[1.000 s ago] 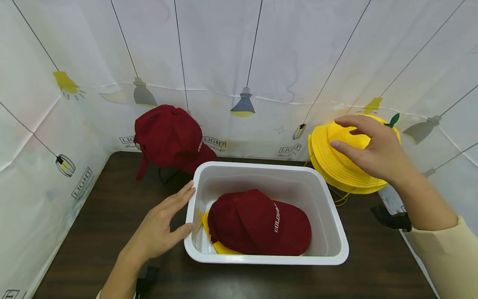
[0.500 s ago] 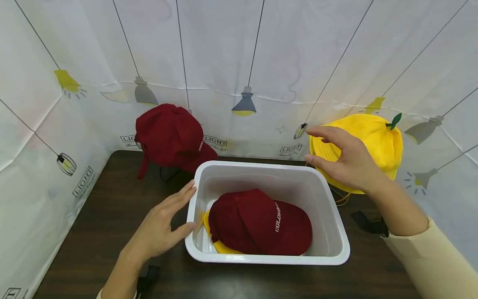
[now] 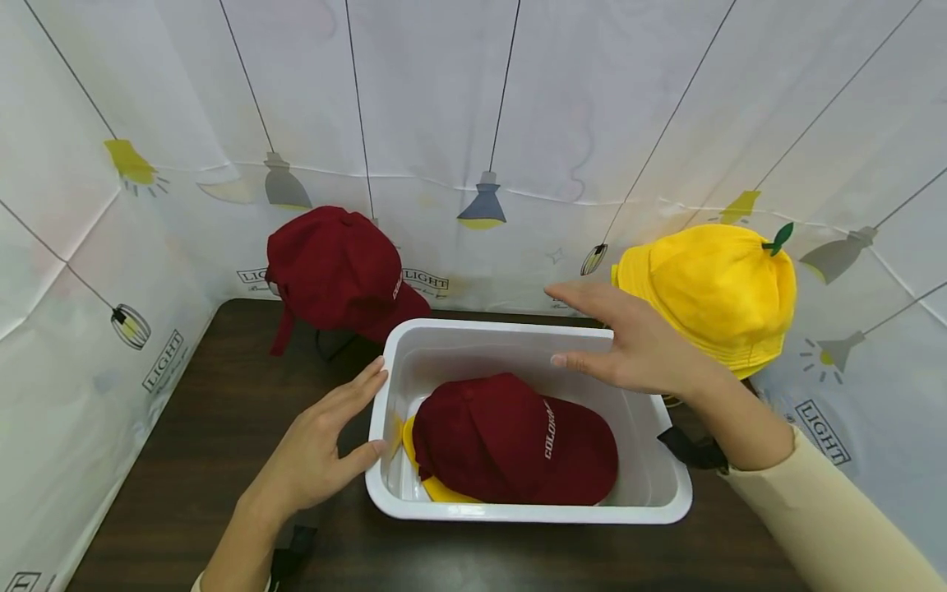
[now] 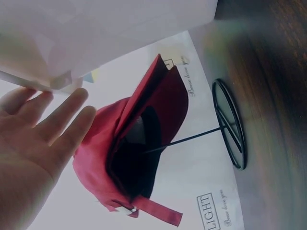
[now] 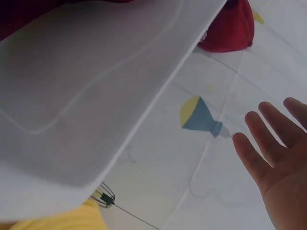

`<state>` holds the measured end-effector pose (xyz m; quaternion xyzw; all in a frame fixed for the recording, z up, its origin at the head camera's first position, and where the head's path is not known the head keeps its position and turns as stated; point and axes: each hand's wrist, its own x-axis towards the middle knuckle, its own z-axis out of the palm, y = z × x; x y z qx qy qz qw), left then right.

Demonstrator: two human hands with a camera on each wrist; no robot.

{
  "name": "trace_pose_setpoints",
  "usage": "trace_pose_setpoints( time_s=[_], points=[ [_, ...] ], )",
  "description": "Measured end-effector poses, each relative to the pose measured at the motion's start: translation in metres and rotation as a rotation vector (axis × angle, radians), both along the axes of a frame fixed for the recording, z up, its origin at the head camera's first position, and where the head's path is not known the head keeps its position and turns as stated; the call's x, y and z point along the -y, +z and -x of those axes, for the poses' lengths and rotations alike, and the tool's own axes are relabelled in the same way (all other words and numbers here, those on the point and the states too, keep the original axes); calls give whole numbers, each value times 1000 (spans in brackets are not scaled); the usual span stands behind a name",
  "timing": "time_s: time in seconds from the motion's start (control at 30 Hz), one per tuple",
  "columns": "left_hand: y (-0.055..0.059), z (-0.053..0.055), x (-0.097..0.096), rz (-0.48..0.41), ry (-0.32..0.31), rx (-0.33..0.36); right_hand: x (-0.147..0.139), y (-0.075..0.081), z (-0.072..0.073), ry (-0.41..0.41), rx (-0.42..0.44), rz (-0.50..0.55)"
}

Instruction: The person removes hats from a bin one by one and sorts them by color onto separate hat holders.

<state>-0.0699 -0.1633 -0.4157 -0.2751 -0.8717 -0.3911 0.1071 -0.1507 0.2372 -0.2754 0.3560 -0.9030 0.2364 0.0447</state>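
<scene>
A white plastic tub (image 3: 528, 514) holds a dark red baseball cap (image 3: 510, 444) with white lettering. Yellow cloth (image 3: 444, 491) shows beneath the cap's back edge. My left hand (image 3: 314, 452) rests on the tub's left rim, fingers extended. Over the tub's back right corner is my right hand (image 3: 636, 341), its fingers straight and nothing in them. Behind it sits a yellow bucket hat (image 3: 721, 288) with a green leaf on top. A second red cap (image 3: 333, 267) at the back left perches on a black wire stand (image 4: 229, 124), seen in the left wrist view.
Dark wood tabletop (image 3: 185, 460) surrounds the tub. A white curtain (image 3: 414, 99) printed with hanging lamps closes off the back and sides. The cap on its stand is close to the tub's back left corner.
My right hand has moved left and down from in front of the yellow hat to over the tub's corner. The hat's crown now shows instead of its brim. My left hand stays put.
</scene>
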Motion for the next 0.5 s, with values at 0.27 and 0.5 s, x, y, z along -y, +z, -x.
trace_pose_setpoints(
  time_s=[0.27,0.5],
  points=[
    [-1,0,2,9,-2,-21,18,-11,-1,37,131,-62],
    [-3,1,2,15,-4,-54,34,-20,-2,70,149,-89]
  ],
)
